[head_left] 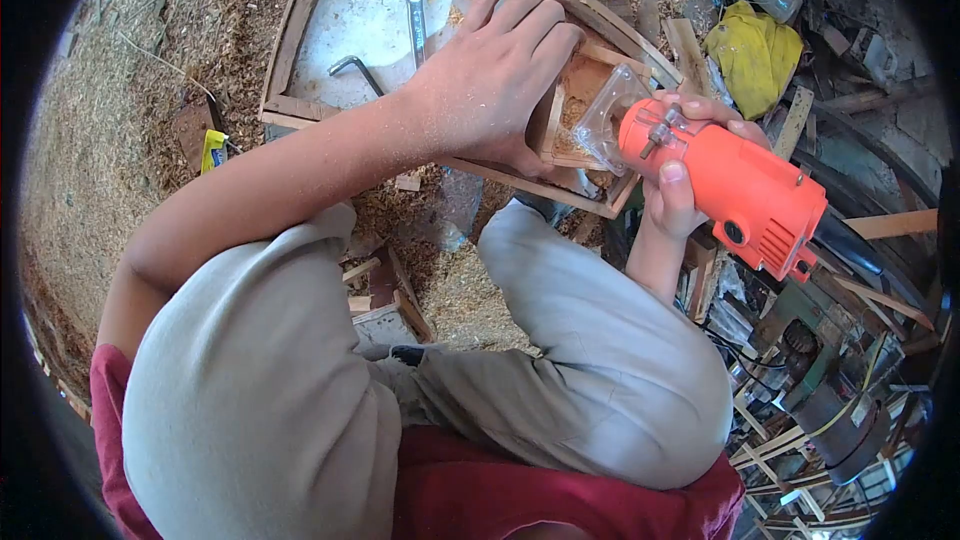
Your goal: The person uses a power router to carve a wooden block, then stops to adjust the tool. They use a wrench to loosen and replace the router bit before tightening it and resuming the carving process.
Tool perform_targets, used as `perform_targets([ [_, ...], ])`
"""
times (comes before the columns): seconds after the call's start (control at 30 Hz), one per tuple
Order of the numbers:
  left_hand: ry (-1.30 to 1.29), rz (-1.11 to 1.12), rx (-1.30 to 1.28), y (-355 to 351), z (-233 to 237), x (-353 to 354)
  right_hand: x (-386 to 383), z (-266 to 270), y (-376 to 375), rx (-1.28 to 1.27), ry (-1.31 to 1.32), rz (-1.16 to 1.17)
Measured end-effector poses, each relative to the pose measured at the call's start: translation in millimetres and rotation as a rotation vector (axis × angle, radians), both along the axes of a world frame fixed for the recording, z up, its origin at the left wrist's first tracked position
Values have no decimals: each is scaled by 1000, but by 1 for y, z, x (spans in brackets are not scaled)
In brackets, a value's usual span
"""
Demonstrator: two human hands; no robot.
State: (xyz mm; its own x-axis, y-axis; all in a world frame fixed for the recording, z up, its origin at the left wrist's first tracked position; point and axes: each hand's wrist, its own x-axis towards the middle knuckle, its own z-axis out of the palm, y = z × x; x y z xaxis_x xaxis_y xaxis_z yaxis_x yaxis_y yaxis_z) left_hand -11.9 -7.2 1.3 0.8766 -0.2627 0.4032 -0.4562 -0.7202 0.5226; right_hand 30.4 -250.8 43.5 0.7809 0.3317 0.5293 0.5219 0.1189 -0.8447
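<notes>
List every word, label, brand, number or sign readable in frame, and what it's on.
Nothing legible.
Wrench: marks along the shank, too small and blurred to read.
Yellow packet: blue printed patch, too small to read.
Router: no lettering I can make out on the orange side facing the camera.

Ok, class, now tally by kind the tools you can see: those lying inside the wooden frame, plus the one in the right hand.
Wrench: 1
Hex key: 1
Router: 1
Total: 3
</notes>
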Motion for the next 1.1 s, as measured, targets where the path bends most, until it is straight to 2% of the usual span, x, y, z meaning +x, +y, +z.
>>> perform_targets([
  [0.47, 0, 1, 27, 1, 2, 1, 3, 1, 5, -25, -9, 67],
  [1.1, -4, -1, -16, 2, 2, 3, 3, 1, 5, -41, 1, -21],
])
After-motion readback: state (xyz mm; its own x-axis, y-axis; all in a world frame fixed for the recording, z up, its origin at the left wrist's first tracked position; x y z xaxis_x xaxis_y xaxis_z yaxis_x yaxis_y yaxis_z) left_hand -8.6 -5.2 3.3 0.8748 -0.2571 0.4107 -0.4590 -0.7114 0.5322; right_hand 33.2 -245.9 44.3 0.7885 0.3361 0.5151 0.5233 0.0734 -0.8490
